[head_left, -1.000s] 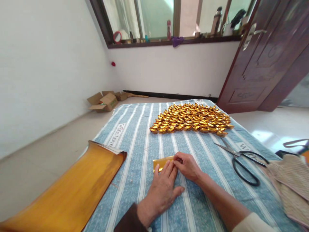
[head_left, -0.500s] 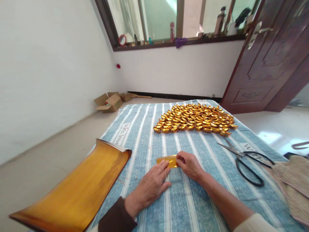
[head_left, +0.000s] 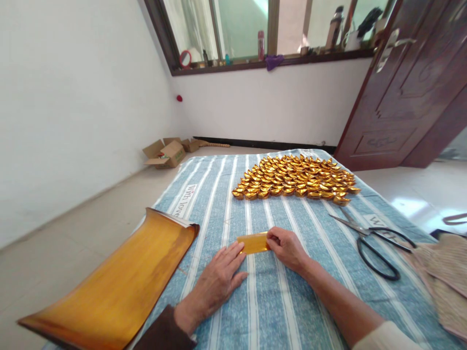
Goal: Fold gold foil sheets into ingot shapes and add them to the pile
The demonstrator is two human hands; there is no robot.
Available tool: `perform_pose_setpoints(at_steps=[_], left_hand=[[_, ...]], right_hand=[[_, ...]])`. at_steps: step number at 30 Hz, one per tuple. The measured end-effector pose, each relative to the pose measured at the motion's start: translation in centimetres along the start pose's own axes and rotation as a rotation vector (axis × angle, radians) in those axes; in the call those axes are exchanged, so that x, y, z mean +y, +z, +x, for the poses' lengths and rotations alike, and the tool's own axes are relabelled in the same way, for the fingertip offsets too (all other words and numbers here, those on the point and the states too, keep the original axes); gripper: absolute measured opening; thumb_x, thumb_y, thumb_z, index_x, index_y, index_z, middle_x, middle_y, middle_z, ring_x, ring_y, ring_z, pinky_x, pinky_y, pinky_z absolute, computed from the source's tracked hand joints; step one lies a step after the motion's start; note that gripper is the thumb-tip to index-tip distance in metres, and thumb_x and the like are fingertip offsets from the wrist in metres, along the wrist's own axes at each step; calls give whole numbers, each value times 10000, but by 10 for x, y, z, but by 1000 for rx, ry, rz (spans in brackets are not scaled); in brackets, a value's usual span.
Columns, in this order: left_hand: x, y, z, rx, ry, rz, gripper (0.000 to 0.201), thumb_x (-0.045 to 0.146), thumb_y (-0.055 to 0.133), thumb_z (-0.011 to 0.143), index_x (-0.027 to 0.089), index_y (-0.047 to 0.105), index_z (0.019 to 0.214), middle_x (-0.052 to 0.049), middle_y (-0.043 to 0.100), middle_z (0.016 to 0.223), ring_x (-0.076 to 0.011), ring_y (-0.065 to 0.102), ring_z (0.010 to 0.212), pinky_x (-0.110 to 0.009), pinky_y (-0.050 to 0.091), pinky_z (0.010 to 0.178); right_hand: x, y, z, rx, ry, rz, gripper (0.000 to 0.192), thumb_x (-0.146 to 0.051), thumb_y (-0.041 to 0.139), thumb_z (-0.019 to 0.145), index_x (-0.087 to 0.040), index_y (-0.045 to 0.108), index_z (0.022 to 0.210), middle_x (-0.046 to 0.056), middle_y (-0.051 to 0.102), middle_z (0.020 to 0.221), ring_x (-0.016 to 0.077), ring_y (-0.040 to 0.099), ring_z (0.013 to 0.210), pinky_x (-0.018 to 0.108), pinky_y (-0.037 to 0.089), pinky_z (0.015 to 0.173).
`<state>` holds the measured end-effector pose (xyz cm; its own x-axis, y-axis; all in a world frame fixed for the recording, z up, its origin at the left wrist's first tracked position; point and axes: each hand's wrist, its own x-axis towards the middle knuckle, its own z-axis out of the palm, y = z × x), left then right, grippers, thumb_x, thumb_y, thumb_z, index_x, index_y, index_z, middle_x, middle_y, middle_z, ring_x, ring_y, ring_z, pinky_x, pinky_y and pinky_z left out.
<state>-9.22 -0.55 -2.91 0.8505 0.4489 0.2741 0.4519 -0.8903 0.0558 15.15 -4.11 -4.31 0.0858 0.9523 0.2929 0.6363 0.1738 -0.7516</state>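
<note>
A small folded strip of gold foil paper [head_left: 254, 243] lies flat on the blue striped cloth. My left hand [head_left: 222, 272] is open and flat, its fingertips at the strip's left end. At the other end, my right hand [head_left: 286, 247] pinches the strip's edge between thumb and curled fingers. A stack of large gold foil sheets [head_left: 113, 277], curled at the edges, lies to the left of my left hand. Beyond my hands, many folded gold paper ingots [head_left: 295, 180] sit in close rows.
Black-handled scissors [head_left: 365, 233] lie with blades parted to the right of my right hand. A beige quilted cloth [head_left: 443, 277] covers the table's right edge. Cardboard boxes [head_left: 170, 153] stand on the floor at the back left, and a dark red door [head_left: 394, 97] is at the right.
My left hand has slid left along the strip, from its middle to its left end, uncovering more of it. My right hand keeps its pinch in the same place.
</note>
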Motion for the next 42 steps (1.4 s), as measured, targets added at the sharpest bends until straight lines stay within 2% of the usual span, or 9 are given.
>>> perform_pose_setpoints(at_steps=[7,16,25,30,33,37,42], left_hand=[[-2,2,-7,11,-30,37,358,315,459,972,171,589,1272,-138,558,1373,-277,509,1284,-484,444,1040],[-1,-3,-5,10,-24,15,306,268,483,957,163,617,1212,-136,583,1346,-287,506,1286,-493,457,1025],[-1,-4,-3,73,-11,-47,239,216,493,933,171,655,1102,-129,626,1276,-288,539,1250,-493,480,1009],[10,-9,1,122,-18,-61,224,149,468,919,157,666,1024,-134,653,1185,-269,569,1197,-455,501,996],[19,-13,2,122,-5,-29,248,122,439,923,149,664,1022,-142,660,1145,-275,589,1157,-472,512,973],[29,-19,1,90,-8,-12,286,121,384,948,155,662,1008,-138,667,1094,-268,618,1087,-483,524,937],[30,-19,3,115,-16,-83,257,119,389,954,143,637,1019,-116,674,1042,-232,636,1010,-405,557,872]], right_hand=[[3,1,0,12,-17,-4,124,-149,511,810,-202,581,724,-33,551,612,118,500,569,216,365,572],[7,0,-5,4,-69,-10,125,-157,515,834,-202,575,734,-14,581,675,130,536,630,227,385,611],[10,2,-9,-2,-134,-75,95,-135,556,814,-208,604,778,5,622,744,145,554,687,248,403,642],[-1,-6,-13,-103,-311,-265,55,-221,598,867,-197,634,834,62,652,887,197,589,860,301,455,744],[-6,-9,-14,-135,-366,-399,107,-300,636,865,-194,641,868,69,643,888,214,581,852,329,464,745],[-9,-8,-15,-139,-402,-488,141,-320,615,885,-184,644,909,80,637,896,229,570,853,357,466,747],[-10,-6,-16,-144,-388,-532,200,-348,556,925,-176,643,871,87,616,881,227,553,849,357,462,739]])
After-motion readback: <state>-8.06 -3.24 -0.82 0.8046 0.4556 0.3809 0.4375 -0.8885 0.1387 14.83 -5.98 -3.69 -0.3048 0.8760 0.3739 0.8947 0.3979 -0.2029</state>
